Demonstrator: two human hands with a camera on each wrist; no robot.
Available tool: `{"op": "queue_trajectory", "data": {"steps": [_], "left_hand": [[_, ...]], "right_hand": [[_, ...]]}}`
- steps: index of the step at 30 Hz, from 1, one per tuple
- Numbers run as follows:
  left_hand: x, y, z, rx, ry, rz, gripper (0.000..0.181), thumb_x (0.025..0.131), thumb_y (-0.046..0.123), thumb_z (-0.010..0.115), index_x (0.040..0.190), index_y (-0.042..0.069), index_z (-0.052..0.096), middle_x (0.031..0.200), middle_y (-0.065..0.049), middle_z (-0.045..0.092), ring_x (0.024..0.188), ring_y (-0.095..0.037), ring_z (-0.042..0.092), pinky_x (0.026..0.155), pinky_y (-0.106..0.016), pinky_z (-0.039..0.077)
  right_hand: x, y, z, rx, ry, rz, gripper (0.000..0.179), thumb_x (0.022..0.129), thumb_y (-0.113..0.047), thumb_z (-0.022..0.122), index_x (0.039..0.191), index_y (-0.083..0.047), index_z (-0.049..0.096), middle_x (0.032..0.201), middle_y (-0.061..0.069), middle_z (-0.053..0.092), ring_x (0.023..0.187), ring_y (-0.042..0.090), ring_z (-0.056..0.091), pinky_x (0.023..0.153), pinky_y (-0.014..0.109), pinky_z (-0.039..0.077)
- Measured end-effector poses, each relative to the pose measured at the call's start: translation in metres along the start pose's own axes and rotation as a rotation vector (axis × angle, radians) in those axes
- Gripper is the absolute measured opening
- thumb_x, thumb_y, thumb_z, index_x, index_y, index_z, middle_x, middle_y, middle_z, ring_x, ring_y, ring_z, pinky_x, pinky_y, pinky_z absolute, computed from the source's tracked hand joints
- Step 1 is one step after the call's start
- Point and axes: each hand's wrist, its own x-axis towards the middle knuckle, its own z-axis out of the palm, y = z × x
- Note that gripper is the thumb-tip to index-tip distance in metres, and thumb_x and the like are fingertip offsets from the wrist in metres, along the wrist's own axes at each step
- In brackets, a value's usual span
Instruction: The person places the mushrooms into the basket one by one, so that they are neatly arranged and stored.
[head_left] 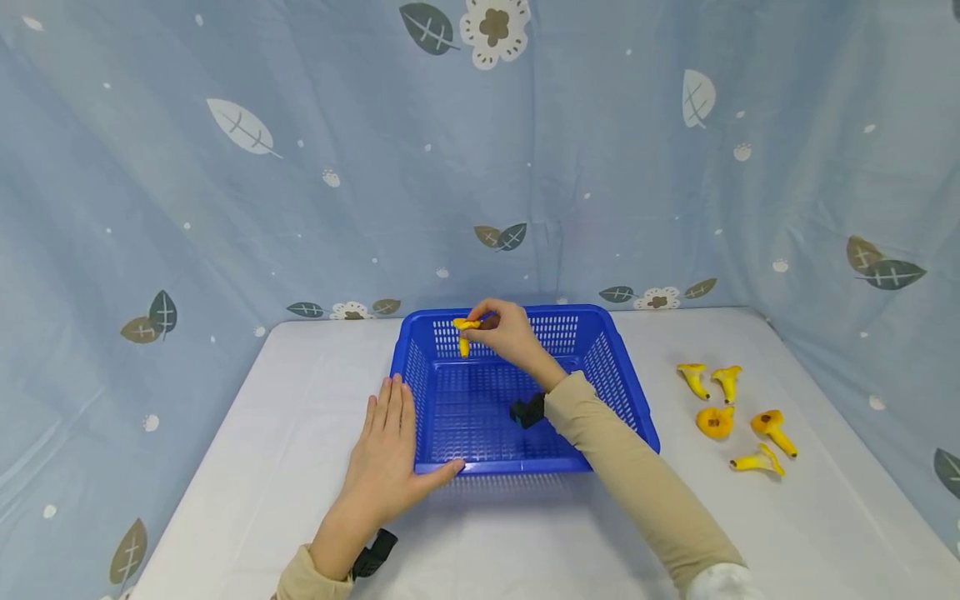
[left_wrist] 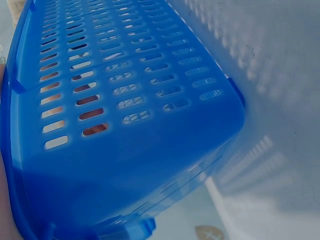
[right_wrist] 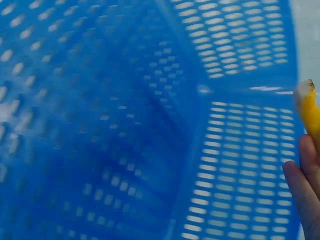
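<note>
A blue plastic basket (head_left: pixel 517 467) with slotted walls stands on the white table. Over its back left part, my right hand (head_left: pixel 513 337) pinches a yellow chanterelle mushroom (head_left: pixel 464 345) between thumb and fingers, cap up and stem hanging down. In the right wrist view, the stem end of that mushroom (right_wrist: pixel 307 106) shows at the right edge, beside the fingers (right_wrist: pixel 301 187). My left hand (head_left: pixel 384 462) rests at the basket's front left corner, fingers straight along the left rim and thumb spread on the front rim. The left wrist view is filled mostly by the basket's outer wall (left_wrist: pixel 130 170).
Several more yellow mushrooms (head_left: pixel 716 422) lie on the table to the right of the basket. A blue curtain (head_left: pixel 480 167) with leaf and flower prints hangs behind and around the table (head_left: pixel 300 400). Black wrist mounts (head_left: pixel 375 553) are strapped at both wrists.
</note>
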Motion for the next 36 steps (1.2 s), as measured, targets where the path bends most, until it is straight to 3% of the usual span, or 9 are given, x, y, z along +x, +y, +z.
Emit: {"op": "queue_trajectory", "data": {"steps": [12, 26, 36], "left_hand": [[0.000, -0.001, 0.003, 0.008, 0.025, 0.011, 0.124, 0.079, 0.080, 0.056, 0.151, -0.015, 0.020, 0.159, -0.032, 0.012, 0.150, -0.041, 0.006, 0.120, -0.055, 0.012], [0.000, 0.000, 0.003, 0.017, -0.003, -0.003, 0.124, 0.080, 0.081, 0.052, 0.152, -0.014, 0.018, 0.160, -0.031, 0.010, 0.150, -0.039, 0.001, 0.121, -0.053, 0.009], [-0.001, 0.001, 0.002, 0.007, -0.013, -0.014, 0.124, 0.080, 0.081, 0.053, 0.153, -0.013, 0.015, 0.161, -0.030, 0.007, 0.151, -0.037, -0.002, 0.121, -0.052, 0.007]], "right_hand": [[-0.005, 0.023, 0.027, -0.145, -0.139, 0.053, 0.016, 0.082, -0.007, 0.081, 0.089, -0.004, 0.068, 0.090, 0.007, 0.067, 0.073, 0.016, 0.063, 0.063, 0.026, 0.055], [-0.008, 0.030, 0.033, -0.323, -0.246, 0.125, 0.017, 0.082, -0.010, 0.081, 0.089, -0.005, 0.066, 0.088, 0.005, 0.063, 0.080, 0.018, 0.058, 0.067, 0.028, 0.051], [-0.007, 0.032, 0.036, -0.419, -0.267, 0.028, 0.016, 0.087, -0.010, 0.076, 0.088, -0.003, 0.062, 0.084, 0.006, 0.062, 0.075, 0.016, 0.056, 0.066, 0.028, 0.049]]}}
